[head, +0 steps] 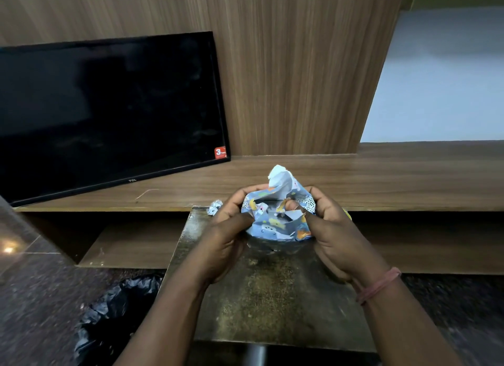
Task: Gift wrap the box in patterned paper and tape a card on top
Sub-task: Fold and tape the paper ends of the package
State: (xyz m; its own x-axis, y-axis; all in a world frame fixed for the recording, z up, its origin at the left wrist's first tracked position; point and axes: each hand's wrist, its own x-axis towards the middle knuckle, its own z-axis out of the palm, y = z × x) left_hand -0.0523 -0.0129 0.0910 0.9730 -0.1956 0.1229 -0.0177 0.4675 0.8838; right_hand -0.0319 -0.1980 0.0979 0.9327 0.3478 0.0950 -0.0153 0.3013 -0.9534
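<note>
A small box wrapped in crumpled blue patterned paper with orange, yellow and white motifs (278, 218) is held between the two hands, just above the far part of a dark, scuffed metal bench (272, 297). The left hand (229, 229) is curled round the left side of the bundle, its fingers wrapped over the far edge and its thumb pressed onto the paper near the front. The right hand (330, 229) is closed on the right side in the same way, with a thumb tip seen pinching a fold near the middle of the top. Above the hands, a loose white-backed corner of the paper (279, 176) stands up in a rough peak. The box itself is hidden under the paper, so its colour and shape cannot be told. A reddish thread band (379, 285) is worn on the right wrist. Just to the left of the left hand's knuckles, a small crumpled scrap of the same patterned paper (215, 207) lies at the far left corner of the bench. Beyond the hands, a long brown wooden shelf (381, 180) runs across the view, and a black flat television screen (109, 115) leans on it against a wood-grain wall panel, well to the left. Below and to the left of the left forearm, a crumpled black plastic bag (114, 311) lies on the dark speckled floor (41, 297).
</note>
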